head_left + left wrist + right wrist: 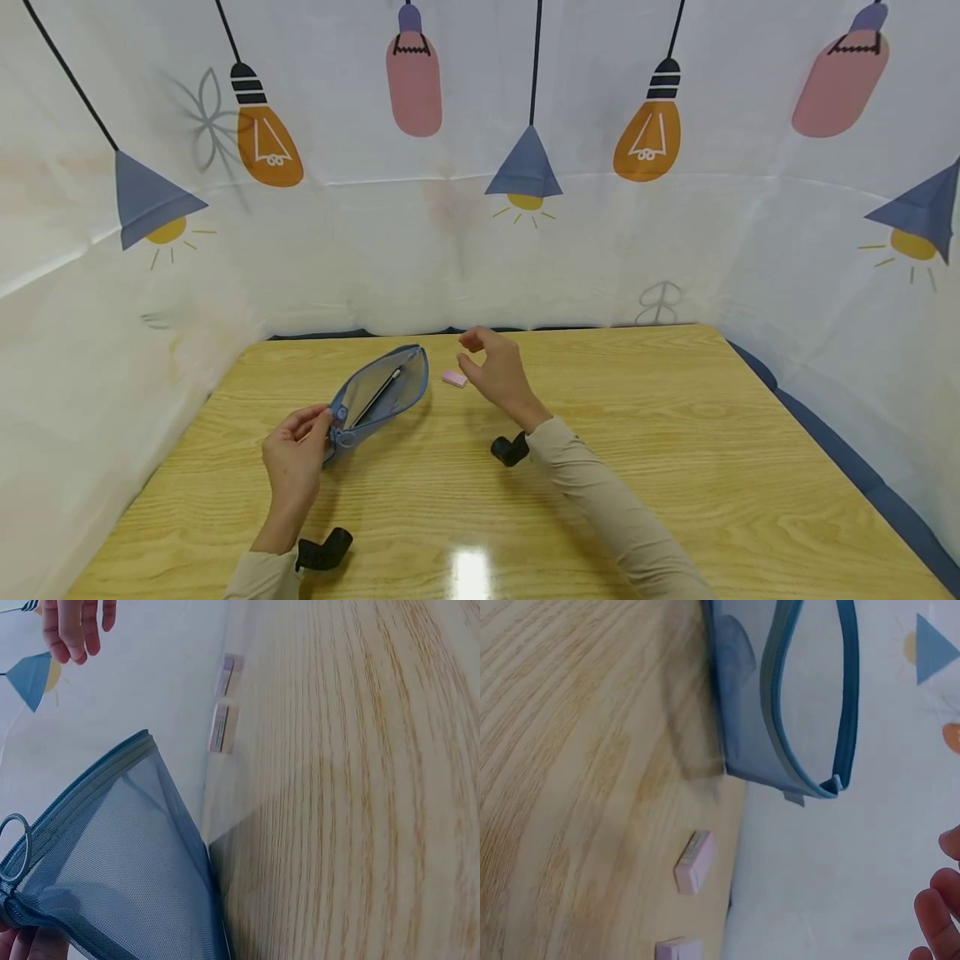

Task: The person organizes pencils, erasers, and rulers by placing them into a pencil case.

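Note:
My left hand (292, 457) pinches the near end of a blue mesh zip pouch (408, 390), beside its ring pull. The pouch stands tilted on the table with its mouth unzipped, and a dark pen (377, 397) lies inside. My right hand (501, 379) hovers to the right of the pouch, fingers loosely bent, thumb and forefinger apart, nothing between them. Below it on the table lies a pink eraser (454, 378). The right wrist view shows this eraser (694, 864) and a second pink block (679, 949), which the right hand hides in the head view.
The wooden table (675, 433) has a white printed curtain (360, 258) behind it and along its sides. Black camera mounts (325, 550) stick out from both wrists. A bright light reflection shows at the table's front.

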Motion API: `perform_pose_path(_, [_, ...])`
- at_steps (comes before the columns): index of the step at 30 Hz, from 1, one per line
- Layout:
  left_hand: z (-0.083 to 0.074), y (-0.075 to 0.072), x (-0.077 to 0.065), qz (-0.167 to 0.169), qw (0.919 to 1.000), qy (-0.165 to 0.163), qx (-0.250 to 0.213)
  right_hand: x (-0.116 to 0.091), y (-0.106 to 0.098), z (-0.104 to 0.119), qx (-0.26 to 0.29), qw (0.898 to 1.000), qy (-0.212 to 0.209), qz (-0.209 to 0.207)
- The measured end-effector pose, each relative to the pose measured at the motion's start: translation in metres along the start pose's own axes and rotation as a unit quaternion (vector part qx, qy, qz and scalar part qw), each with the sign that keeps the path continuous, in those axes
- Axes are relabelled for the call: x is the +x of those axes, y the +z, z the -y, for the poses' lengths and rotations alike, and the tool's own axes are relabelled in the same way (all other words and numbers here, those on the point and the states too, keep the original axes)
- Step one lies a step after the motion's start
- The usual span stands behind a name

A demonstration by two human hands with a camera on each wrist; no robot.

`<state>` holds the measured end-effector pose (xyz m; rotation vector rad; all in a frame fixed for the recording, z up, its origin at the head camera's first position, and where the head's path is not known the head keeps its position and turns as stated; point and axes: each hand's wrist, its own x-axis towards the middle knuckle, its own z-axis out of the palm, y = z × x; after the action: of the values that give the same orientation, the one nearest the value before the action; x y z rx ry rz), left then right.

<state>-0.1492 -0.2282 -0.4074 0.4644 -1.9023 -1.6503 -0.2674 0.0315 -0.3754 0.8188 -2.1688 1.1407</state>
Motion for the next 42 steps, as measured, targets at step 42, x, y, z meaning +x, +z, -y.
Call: perform_pose_path(42, [0.003,-0.002,0.004,0.008,0.9997,-0.008,-0.023,-0.028,0.002,-0.042,0.058,0.973,0.220,-0.042])
